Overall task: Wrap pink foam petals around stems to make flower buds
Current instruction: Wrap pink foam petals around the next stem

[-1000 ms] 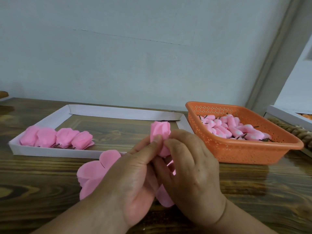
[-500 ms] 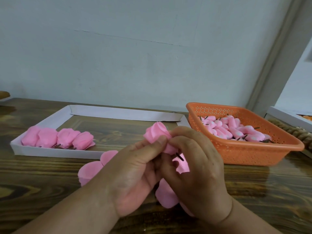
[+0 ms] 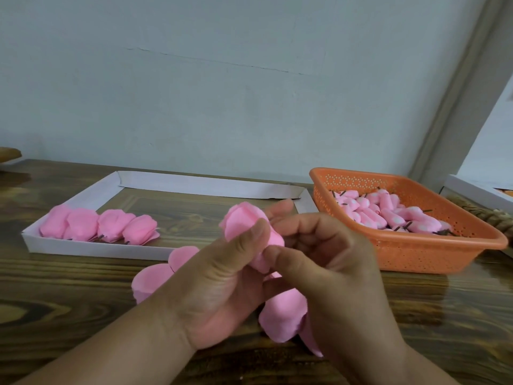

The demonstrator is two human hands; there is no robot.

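Observation:
A pink foam bud [image 3: 244, 222] is held above the wooden table between both hands. My left hand [image 3: 222, 282] grips it, thumb pressed on the petals. My right hand [image 3: 330, 270] pinches the lower part of the bud with thumb and fingers; the stem is hidden there. Loose pink petals [image 3: 155, 276] lie on the table under my left hand, and more petals [image 3: 283, 315] hang below my palms. Several wrapped buds [image 3: 100, 227] lie in a row at the left of a white cardboard tray [image 3: 83, 250].
An orange perforated basket [image 3: 416, 257] at the right holds several pink foam cores with dark stems [image 3: 388, 212]. A white box edge [image 3: 472, 190] and a braided rope [image 3: 483, 215] sit at the far right. A pale wall rises behind the table.
The bud has tilted further left and its petals are wrapped closer. My right thumb has moved onto the bud's lower part, covering the dark stem that showed half a second ago.

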